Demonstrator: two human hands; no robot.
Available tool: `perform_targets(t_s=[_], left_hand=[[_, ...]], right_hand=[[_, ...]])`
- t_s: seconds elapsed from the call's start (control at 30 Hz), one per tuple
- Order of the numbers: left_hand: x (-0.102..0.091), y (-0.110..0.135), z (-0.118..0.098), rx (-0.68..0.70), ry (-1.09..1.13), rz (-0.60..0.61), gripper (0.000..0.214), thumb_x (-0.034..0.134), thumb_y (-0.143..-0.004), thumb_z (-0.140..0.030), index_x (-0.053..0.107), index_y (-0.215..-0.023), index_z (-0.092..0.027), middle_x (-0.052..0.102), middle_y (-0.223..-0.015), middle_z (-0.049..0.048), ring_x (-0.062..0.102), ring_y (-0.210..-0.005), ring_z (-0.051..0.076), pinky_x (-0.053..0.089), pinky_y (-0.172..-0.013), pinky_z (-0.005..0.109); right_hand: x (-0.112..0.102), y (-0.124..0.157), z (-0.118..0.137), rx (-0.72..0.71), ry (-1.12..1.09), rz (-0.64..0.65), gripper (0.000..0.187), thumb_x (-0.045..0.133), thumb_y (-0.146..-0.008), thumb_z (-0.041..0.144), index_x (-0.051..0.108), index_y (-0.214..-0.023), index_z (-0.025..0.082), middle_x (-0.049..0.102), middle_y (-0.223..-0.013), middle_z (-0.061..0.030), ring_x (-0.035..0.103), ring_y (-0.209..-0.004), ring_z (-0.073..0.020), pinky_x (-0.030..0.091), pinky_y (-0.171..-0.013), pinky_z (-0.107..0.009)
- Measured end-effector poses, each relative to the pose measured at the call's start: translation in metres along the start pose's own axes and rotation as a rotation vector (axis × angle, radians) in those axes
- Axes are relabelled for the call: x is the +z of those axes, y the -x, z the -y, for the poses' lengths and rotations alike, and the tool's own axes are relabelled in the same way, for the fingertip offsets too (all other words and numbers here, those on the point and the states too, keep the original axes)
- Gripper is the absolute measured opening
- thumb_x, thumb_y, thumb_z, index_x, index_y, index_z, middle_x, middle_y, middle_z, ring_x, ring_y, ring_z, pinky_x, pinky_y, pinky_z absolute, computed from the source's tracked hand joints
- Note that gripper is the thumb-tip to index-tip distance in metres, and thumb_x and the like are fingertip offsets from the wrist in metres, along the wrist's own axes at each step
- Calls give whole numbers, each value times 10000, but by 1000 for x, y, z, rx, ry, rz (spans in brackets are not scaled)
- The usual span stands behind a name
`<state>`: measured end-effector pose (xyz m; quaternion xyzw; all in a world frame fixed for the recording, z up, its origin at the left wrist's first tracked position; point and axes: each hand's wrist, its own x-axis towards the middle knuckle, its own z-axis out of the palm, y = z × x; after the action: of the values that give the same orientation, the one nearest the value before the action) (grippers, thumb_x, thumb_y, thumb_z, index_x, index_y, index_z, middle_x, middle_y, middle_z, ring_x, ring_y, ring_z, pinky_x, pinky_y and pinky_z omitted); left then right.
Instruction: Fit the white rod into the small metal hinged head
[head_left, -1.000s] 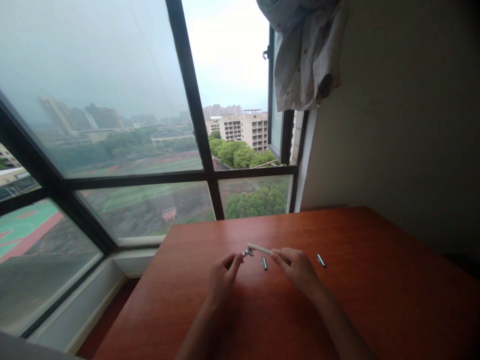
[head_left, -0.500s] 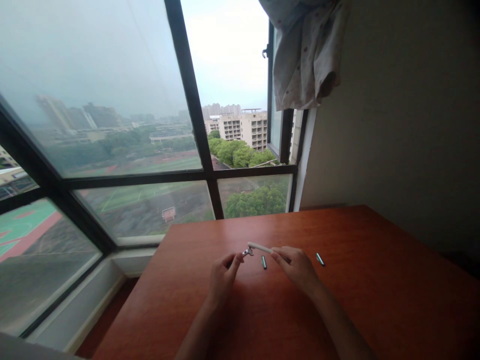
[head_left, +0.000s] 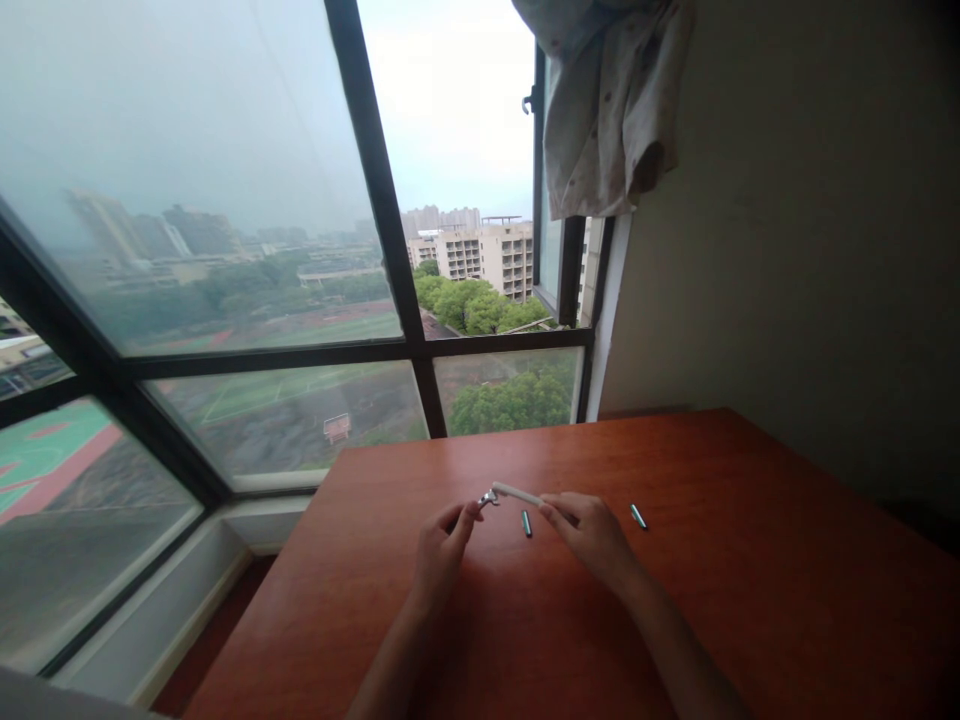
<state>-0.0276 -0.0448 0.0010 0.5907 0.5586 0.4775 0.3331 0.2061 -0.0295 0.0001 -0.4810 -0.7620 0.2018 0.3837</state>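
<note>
Between the fingers and thumb of my left hand (head_left: 441, 548) is a razor handle (head_left: 488, 497), its silver head end sticking out toward the upper right. My right hand (head_left: 591, 532) pinches a slim whitish stick (head_left: 517, 493), which points left. The stick's far end meets or nearly meets the silver head; its exact kind is too small to tell. A small green-and-black piece like a razor cartridge (head_left: 526, 524) lies on the table between my hands. A second such razor cartridge (head_left: 638, 516) lies to the right of my right hand.
Both arms are over a reddish-brown wooden table (head_left: 360, 580). Dark-framed windows (head_left: 262, 350) stand behind and left of it, one pane open. A pale cloth (head_left: 607, 110) hangs at the upper right, beside a grey wall (head_left: 787, 220).
My left hand and the razor handle have shifted slightly left and up, and the stick's tip has moved with them. Both hands keep their hold. The cartridges still lie on the table.
</note>
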Motion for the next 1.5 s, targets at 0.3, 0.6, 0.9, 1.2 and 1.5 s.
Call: perform_targets(t_s=[0.3,0.6,0.9,1.2,1.5], left_hand=[[6,-6,7,-154,326,38,513,575,-756,-635,638,-684,-131,336,-498,-59,276,-455,74,172,-445,199],[14,-4,7,-209,494,113,534,624,-706,-650,628,-713,-116,327,-492,-77,233,-424,39,110,-429,191],[16,-6,10,-229,571,29,511,664,-688,-622,633,-751,-115,366,-516,-70,268,-429,37,146,-421,177],[16,-5,5,-255,580,117,536,666,-665,-645,609,-736,-117,338,-495,-90,226,-397,20,112,-411,176],[15,-5,4,-266,569,80,558,651,-650,-674,597,-736,-125,338,-472,-95,211,-387,26,109,-396,180]], right_hand=[[5,1,8,50,-171,11,408,463,-905,451,747,-842,165,664,-650,-27,579,-636,-177,379,-577,-229],[12,1,15,129,-237,18,455,441,-911,453,687,-688,142,542,-565,12,514,-560,-133,321,-531,-216],[15,1,19,179,-332,42,465,459,-888,484,694,-683,140,594,-586,-11,550,-590,-149,367,-553,-225],[15,1,19,142,-276,-6,480,437,-896,496,640,-627,154,579,-583,-7,538,-586,-145,353,-545,-223],[15,2,22,88,-271,40,465,439,-906,469,613,-611,155,545,-564,7,516,-563,-133,326,-528,-219]])
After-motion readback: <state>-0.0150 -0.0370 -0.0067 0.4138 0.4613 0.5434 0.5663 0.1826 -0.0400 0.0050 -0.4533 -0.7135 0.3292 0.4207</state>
